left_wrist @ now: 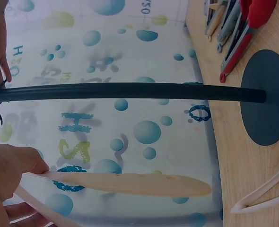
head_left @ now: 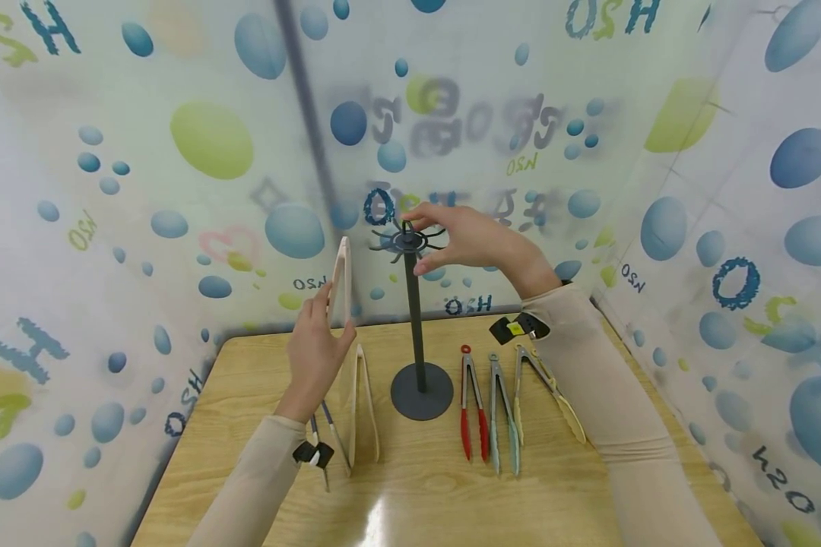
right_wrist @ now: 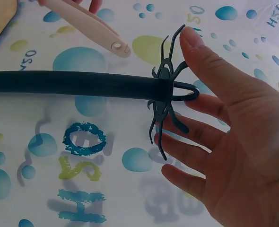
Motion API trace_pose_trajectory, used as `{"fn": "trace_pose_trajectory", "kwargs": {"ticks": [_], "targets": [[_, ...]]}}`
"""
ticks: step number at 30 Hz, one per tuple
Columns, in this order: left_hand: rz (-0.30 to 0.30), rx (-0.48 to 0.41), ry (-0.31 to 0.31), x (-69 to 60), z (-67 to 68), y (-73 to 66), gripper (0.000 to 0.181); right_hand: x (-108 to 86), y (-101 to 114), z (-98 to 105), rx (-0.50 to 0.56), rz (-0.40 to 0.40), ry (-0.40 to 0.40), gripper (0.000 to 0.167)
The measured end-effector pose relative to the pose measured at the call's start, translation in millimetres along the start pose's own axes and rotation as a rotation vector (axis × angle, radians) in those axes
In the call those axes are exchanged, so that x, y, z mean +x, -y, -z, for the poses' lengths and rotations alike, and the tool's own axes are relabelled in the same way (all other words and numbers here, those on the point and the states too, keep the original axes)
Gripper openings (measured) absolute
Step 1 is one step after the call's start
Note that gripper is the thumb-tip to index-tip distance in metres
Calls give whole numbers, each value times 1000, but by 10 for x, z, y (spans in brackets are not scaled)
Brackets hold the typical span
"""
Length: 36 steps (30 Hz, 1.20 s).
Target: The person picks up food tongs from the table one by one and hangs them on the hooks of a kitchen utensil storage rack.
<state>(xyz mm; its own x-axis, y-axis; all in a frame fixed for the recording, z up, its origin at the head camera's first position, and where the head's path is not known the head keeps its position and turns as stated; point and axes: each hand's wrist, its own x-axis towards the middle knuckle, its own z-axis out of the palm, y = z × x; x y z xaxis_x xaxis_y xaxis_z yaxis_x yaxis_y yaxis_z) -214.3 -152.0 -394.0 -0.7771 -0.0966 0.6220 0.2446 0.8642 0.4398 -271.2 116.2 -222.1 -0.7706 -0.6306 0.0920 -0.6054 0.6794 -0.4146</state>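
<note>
My left hand [head_left: 315, 361] grips pale pink tongs [head_left: 344, 266] by their upper part, holding them raised left of a black stand [head_left: 415, 319]. The tongs' hole end points up, and one beige paddle-shaped tip [left_wrist: 153, 183] shows below the hand in the left wrist view. At the stand's top is a ring of curved hooks [right_wrist: 162, 111] with a loop above. My right hand [head_left: 479, 237] reaches round the ring's right side, thumb and fingers spread well apart. Its thumb touches a hook tip, and its other fingers lie behind the hooks. No tongs hang from the hooks.
The stand's round base [head_left: 438, 406] rests on the wooden table [head_left: 438, 501]. To its right lie red tongs [head_left: 464, 429], teal tongs [head_left: 513, 437] and yellow tongs [head_left: 569, 414]. Left of it are pale tongs [head_left: 353, 418] and dark-handled tongs [head_left: 335, 429]. Patterned curtains [head_left: 212, 140] enclose the table.
</note>
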Motion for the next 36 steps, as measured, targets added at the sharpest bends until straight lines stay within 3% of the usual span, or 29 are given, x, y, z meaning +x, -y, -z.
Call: {"fn": "trace_pose_trajectory", "kwargs": {"ticks": [9, 20, 27, 36], "targets": [[-43, -1, -30, 57, -10, -64, 73, 8, 2, -23, -6, -10, -20, 84], [-34, -12, -27, 87, -4, -110, 73, -9, -105, 5, 53, 28, 18, 79], [-50, -26, -44, 91, 0, -124, 72, -1, -107, 3, 66, 25, -15, 79], [-59, -32, -60, 92, 3, -151, 71, 24, -85, -27, 8, 4, -41, 83]]}}
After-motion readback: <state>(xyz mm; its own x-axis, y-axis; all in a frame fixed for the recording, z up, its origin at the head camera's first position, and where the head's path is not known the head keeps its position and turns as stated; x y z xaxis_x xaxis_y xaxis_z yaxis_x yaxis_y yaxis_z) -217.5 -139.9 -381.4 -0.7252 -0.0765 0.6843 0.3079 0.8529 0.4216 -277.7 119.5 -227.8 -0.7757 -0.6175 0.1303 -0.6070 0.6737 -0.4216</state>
